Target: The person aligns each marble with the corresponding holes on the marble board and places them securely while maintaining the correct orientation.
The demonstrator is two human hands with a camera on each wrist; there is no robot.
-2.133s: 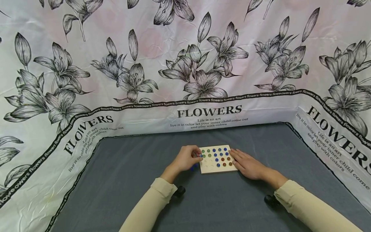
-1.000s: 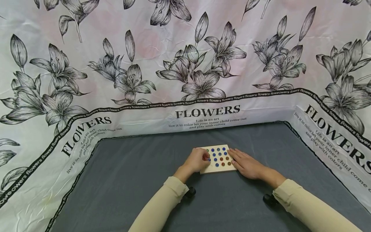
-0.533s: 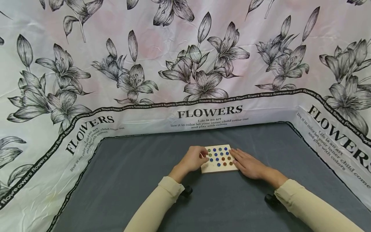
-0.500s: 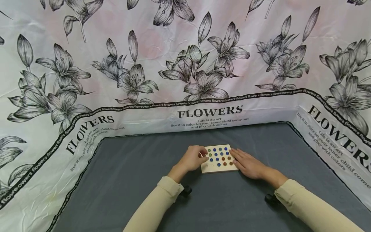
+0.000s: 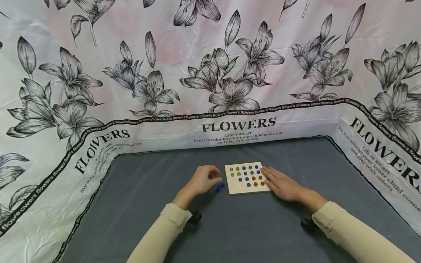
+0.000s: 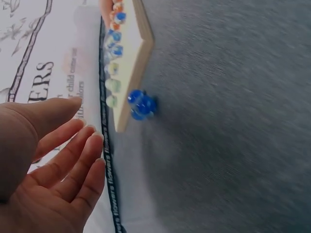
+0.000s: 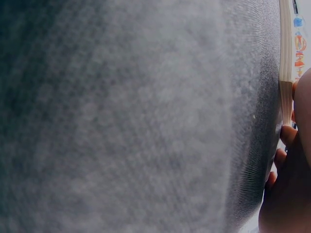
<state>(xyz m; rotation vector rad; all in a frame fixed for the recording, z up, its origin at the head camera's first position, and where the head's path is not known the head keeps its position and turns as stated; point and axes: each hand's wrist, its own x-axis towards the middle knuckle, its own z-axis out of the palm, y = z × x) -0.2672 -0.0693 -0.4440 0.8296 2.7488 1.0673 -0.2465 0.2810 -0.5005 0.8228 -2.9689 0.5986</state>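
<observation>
A pale wooden board (image 5: 236,189) with rows of round dimples lies on the cloth, holding green, blue and reddish-brown glass marbles. At its near left, some dimples hold nothing. My left hand (image 5: 204,179) hovers just left of the board beside a small cluster of loose blue marbles (image 5: 220,187). The left wrist view shows that hand (image 6: 60,179) with thumb and fingers apart and nothing between them; the blue marbles (image 6: 142,104) sit beside the board's edge. My right hand (image 5: 283,185) rests along the board's right side, fingers extended and touching it.
Dark grey cloth (image 5: 256,230) covers the work surface. White flower-printed fabric (image 5: 164,135) walls the back and both sides. A black wrist device (image 5: 194,218) sits under the left cuff, another (image 5: 308,224) under the right.
My left hand came over the board with a blue marble, which now sits in the third row, then withdrew left to the loose marbles. The right hand stayed against the board.
</observation>
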